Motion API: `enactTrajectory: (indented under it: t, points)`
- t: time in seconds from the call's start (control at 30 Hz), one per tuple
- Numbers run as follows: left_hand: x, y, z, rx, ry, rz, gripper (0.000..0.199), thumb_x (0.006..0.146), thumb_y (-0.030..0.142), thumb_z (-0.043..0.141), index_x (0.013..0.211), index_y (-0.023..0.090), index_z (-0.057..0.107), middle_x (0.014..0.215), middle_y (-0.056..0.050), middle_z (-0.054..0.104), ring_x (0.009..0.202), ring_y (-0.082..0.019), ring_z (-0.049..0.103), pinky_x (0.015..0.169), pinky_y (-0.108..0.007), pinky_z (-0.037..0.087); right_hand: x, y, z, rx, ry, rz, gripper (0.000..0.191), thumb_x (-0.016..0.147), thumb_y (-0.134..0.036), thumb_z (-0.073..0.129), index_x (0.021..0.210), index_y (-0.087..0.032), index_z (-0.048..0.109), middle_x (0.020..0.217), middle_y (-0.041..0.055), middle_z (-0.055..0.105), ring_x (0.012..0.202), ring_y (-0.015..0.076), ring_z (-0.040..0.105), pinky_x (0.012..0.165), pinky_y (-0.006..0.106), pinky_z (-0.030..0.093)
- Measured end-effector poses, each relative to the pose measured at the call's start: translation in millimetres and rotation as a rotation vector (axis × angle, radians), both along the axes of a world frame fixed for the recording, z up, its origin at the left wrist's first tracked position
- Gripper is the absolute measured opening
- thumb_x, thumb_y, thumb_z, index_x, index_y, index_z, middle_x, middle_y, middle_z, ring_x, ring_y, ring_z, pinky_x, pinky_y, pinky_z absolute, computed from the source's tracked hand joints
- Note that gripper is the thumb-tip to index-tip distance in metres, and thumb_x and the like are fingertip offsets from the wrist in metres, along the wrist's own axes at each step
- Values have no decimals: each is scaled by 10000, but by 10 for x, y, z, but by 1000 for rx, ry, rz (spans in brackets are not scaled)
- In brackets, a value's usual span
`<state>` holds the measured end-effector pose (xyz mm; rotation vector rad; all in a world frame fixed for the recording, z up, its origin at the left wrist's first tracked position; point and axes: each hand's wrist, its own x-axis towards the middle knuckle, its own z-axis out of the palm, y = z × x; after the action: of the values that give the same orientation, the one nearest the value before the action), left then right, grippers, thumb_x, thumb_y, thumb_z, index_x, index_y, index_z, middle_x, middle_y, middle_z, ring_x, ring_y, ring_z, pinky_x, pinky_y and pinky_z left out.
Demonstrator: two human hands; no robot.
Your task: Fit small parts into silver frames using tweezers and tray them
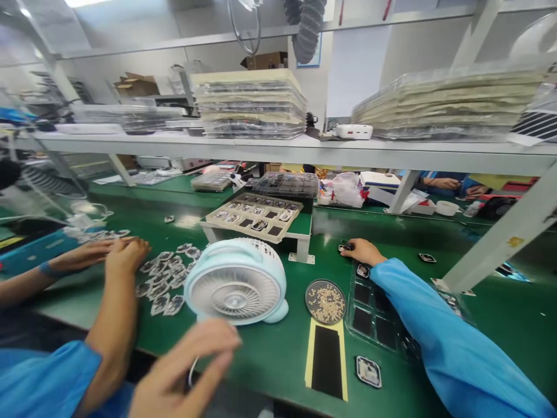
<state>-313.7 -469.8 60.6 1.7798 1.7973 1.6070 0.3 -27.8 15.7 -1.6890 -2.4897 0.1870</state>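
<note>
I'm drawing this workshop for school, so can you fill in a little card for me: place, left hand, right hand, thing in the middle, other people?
place: green workbench under a long shelf
left hand: blurred, low in front of the fan; grip unclear
right hand: blue sleeve, fingertips on a small dark part
middle: pale blue fan, facing the camera
beside fan: round dish of tiny beads and a clear tray
other people: a co-worker's hands meet above scattered small parts
</note>
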Motion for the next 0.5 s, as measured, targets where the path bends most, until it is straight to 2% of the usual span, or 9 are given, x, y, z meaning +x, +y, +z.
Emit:
enactTrajectory:
  t: [0.03, 0.07, 0.1, 0.13, 0.2, 0.27, 0.33, 0.4, 0.5]
  points:
    - [-88, 46, 155, 57, 57, 156, 180, 907, 324, 651, 1025, 438, 727, 1128, 43, 725, 1103, -242, 668, 1073, -441, 512, 0, -28, -7, 7, 1, -3, 524, 777, -621, 702, 1040, -168, 730, 1022, 93, 713, 871, 164, 647, 787, 273, 471]
    - [-179, 131, 306, 154, 126, 254, 207, 900, 362, 651, 1084, 435, 712, 1204, 39, 696, 1183, -261, 624, 1149, -487, 437, -2, -58, -10, 15, 3, -4, 506, 768, -619, 702, 1032, -189, 747, 1013, 95, 721, 858, 179, 656, 746, 261, 448]
    - [-270, 248, 441, 209, 195, 298, 258, 902, 378, 648, 1153, 413, 697, 1263, 23, 672, 1250, -273, 583, 1188, -506, 380, -3, -89, -9, 24, 5, -2, 499, 761, -610, 705, 1053, -209, 758, 1027, 97, 726, 860, 195, 663, 717, 255, 426]
    - [-357, 388, 548, 170, 241, 271, 296, 924, 383, 624, 1214, 380, 681, 1318, 6, 653, 1291, -273, 557, 1191, -494, 371, -3, -123, 0, 37, 8, 0, 515, 752, -599, 712, 1105, -227, 758, 1066, 102, 725, 874, 209, 670, 700, 254, 409]
    - [-501, 683, 663, 69, 196, 185, 355, 960, 425, 573, 1281, 298, 653, 1334, -36, 656, 1285, -264, 570, 1153, -445, 409, 9, -199, 41, 67, 14, 3, 617, 735, -584, 729, 1248, -242, 714, 1175, 117, 703, 923, 233, 671, 699, 262, 395]
    - [-583, 919, 662, -27, 169, 102, 363, 968, 432, 563, 1248, 222, 661, 1298, -67, 676, 1234, -254, 605, 1110, -399, 436, 44, -292, 106, 92, 20, 2, 666, 750, -603, 712, 1313, -250, 677, 1219, 123, 688, 955, 242, 659, 722, 276, 391]
    - [-606, 1044, 614, -33, 186, 106, 329, 956, 412, 592, 1162, 171, 678, 1212, -87, 704, 1155, -254, 635, 1046, -386, 459, 103, -393, 177, 109, 27, -11, 665, 775, -641, 676, 1312, -249, 672, 1191, 127, 695, 915, 232, 639, 726, 294, 381]
    - [-597, 1064, 581, -15, 212, 92, 271, 959, 374, 595, 1085, 150, 683, 1114, -86, 721, 1064, -238, 652, 968, -363, 477, 177, -499, 226, 144, 53, -46, 662, 775, -644, 681, 1313, -259, 663, 1120, 120, 711, 821, 203, 604, 712, 302, 366]
    - [-573, 946, 606, 2, 256, 76, 211, 956, 340, 610, 1012, 153, 691, 1045, -66, 722, 997, -213, 646, 925, -335, 469, 291, -686, 233, 226, 104, -88, 574, 806, -559, 689, 1300, -267, 664, 1141, 131, 700, 811, 184, 569, 719, 308, 352]
